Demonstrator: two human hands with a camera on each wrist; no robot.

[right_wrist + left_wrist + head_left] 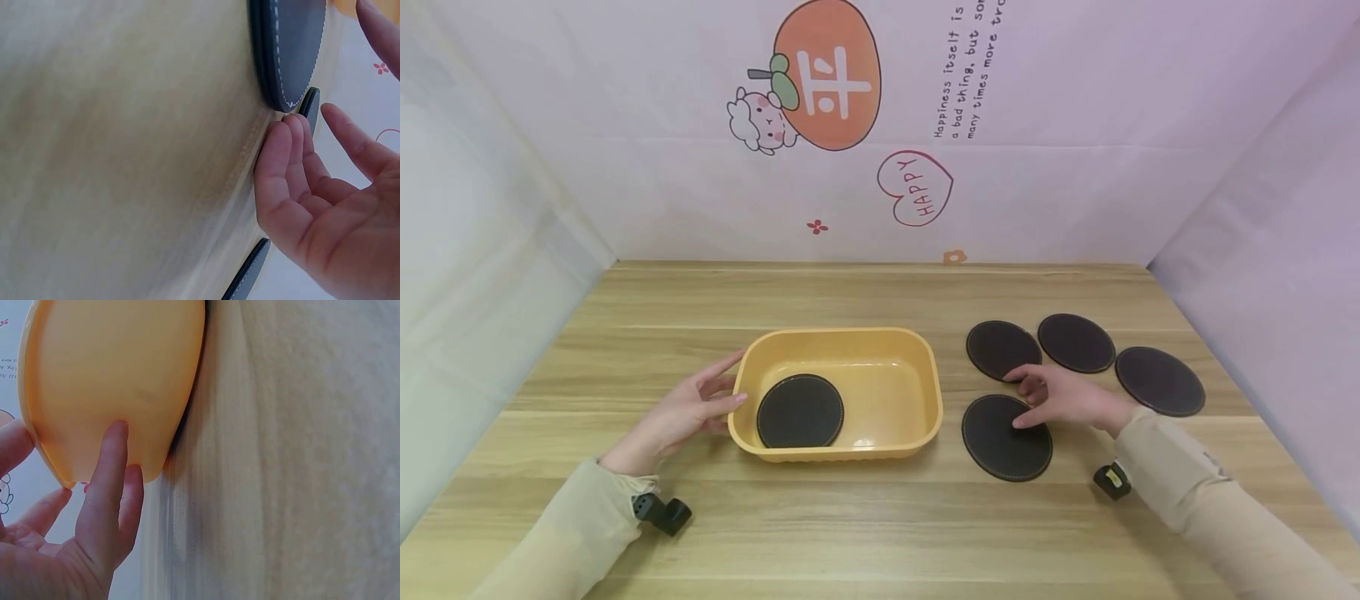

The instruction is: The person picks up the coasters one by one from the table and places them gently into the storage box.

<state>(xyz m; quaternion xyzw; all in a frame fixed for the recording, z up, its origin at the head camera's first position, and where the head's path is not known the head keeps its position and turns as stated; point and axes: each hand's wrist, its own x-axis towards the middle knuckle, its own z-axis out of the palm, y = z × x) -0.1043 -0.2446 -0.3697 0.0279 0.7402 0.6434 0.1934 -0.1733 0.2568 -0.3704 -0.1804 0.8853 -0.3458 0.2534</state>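
Observation:
In the head view a yellow plastic basin [887,400] stands left of the middle of the table, with a dark round coaster [801,412] lying inside at its left end. My left hand [681,417] touches the basin's left end with extended fingers, the thumb at the rim; in the left wrist view, fingertips [117,434] rest against the outer wall. My right hand [1067,396] holds nothing, its thumb over a stitched dark coaster [1000,446] and its other fingers bent loosely beyond it. In the right wrist view those fingertips are down beside the coaster [300,50].
Behind and right of my right hand lie three more dark coasters, a left one [1000,346], a back one [1075,342] and a right one [1161,381]. A printed white cloth [1037,200] hangs along the table's back edge. The wooden table [865,533] extends in front.

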